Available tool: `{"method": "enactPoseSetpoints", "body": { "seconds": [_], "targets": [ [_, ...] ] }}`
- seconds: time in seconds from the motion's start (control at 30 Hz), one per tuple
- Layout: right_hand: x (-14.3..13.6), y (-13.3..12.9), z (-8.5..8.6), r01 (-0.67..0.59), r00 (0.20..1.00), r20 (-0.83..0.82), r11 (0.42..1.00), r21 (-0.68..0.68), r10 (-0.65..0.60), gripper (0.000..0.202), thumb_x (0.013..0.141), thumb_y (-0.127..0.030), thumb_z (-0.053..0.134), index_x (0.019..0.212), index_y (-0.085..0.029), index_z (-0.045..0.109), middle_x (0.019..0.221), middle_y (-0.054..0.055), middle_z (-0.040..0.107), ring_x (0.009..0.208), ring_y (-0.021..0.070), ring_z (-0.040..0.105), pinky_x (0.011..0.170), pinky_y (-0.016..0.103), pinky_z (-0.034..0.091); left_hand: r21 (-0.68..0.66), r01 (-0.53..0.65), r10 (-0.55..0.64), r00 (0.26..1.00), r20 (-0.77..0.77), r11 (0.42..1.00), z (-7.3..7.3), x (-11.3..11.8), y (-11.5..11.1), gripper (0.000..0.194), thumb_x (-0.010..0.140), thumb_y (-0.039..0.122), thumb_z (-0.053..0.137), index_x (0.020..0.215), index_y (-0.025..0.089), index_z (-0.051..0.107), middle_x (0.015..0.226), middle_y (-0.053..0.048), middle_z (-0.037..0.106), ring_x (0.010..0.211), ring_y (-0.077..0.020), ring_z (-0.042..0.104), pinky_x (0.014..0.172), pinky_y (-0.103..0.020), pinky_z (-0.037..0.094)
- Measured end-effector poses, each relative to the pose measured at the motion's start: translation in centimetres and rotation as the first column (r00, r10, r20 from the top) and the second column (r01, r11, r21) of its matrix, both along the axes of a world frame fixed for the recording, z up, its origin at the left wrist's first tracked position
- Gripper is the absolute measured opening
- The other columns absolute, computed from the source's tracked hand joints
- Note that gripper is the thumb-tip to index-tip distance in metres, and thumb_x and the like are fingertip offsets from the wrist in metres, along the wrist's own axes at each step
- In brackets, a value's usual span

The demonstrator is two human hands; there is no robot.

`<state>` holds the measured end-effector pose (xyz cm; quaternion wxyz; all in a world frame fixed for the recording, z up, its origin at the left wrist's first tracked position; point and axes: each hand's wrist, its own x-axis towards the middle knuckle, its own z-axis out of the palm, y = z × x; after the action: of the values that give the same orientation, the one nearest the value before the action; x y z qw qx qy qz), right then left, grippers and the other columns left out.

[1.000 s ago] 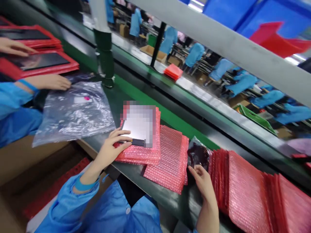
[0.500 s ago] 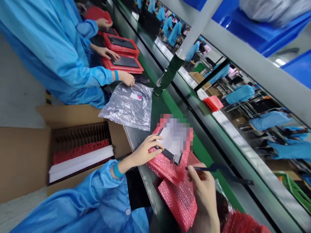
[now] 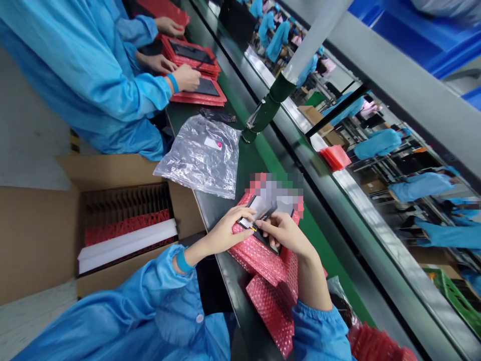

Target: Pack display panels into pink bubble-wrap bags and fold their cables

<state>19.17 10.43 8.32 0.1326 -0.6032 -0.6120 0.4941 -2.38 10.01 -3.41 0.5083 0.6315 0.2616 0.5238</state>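
A flat panel with a dark edge (image 3: pixel 268 239) lies on a stack of red bubble bags (image 3: pixel 259 258); its far part is pixelated. My left hand (image 3: pixel 231 228) rests at the panel's near left corner, fingers spread, beside a small yellow mark. Over the panel's near edge, my right hand (image 3: pixel 283 233) has its fingers pinched on a dark strip (image 3: pixel 267 213). More red bubble wrap (image 3: pixel 272 311) hangs below the stack, nearer to me.
A clear plastic bag (image 3: pixel 203 158) lies beyond the panel. At the upper left a co-worker's hands (image 3: pixel 186 78) are over red-bagged panels. An open carton (image 3: pixel 124 200) stands left of the bench; a green post (image 3: pixel 265 110) rises beyond.
My right hand has moved up and left from the lower bags onto the panel, bringing the dark strip along. The co-worker's near hand has left the clear bag for the panels.
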Motion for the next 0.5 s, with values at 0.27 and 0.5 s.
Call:
{"method": "enactPoseSetpoints", "body": {
  "seconds": [0.27,0.5],
  "targets": [
    [-0.55,0.46,0.17,-0.021,0.997,-0.073,1.0,-0.012,0.02,0.065,0.093,-0.076,0.082,0.107,-0.015,0.065,0.07,0.0,0.064,0.045,0.0142,0.058,0.038,0.02,0.045,-0.006,-0.006,0.006,0.999,0.041,1.0,-0.22,0.16,-0.08,0.042,0.099,0.024,0.076,0.139,0.028,0.065,0.157,-0.011,0.065,0.15,-0.0304,0.058,0.131,-0.052,0.042],
    [-0.11,0.21,-0.02,-0.005,0.997,-0.081,1.0,-0.009,0.004,0.063,0.094,-0.076,0.083,0.093,-0.018,0.061,0.067,-0.001,0.062,0.045,0.0138,0.058,0.039,0.019,0.044,0.0,0.012,-0.012,0.999,0.039,1.0,-0.33,0.07,-0.06,0.039,0.1,0.026,0.076,0.138,0.028,0.066,0.159,-0.012,0.064,0.152,-0.0309,0.058,0.131,-0.053,0.042]
  ]
}}
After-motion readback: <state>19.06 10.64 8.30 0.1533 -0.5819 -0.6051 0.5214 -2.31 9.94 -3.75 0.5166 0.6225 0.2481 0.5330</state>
